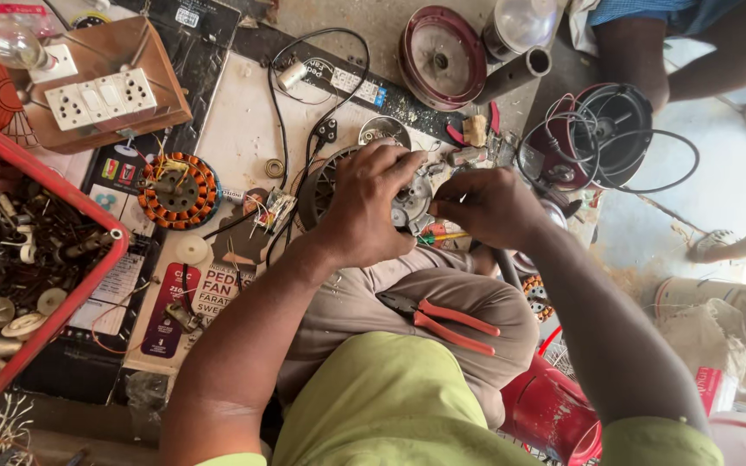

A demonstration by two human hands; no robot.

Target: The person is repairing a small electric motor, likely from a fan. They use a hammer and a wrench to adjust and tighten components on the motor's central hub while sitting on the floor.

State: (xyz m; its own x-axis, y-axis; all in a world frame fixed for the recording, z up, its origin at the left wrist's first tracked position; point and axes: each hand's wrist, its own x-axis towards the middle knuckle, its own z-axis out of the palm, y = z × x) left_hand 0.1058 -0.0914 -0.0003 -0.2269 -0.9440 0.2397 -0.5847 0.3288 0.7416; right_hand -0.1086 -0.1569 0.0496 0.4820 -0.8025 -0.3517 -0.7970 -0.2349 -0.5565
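Both hands, left hand (364, 207) and right hand (485, 207), grip a round, grey, slotted motor housing (325, 185).

- Bright daylight enters from the right, overexposing the right edge.
- Soft shadows lie under both arms.
- Focus is sharp centrally; corners bend slightly.

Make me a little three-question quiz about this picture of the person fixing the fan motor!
1. True or false: the pliers with orange handles rest on the person's lap.
2. Which hand covers the grey motor housing? A) left hand B) right hand
3. What colour is the tray of small parts at the person's left?

Key: 1 true. 2 A; the right hand works at the housing's edge. 3 red.
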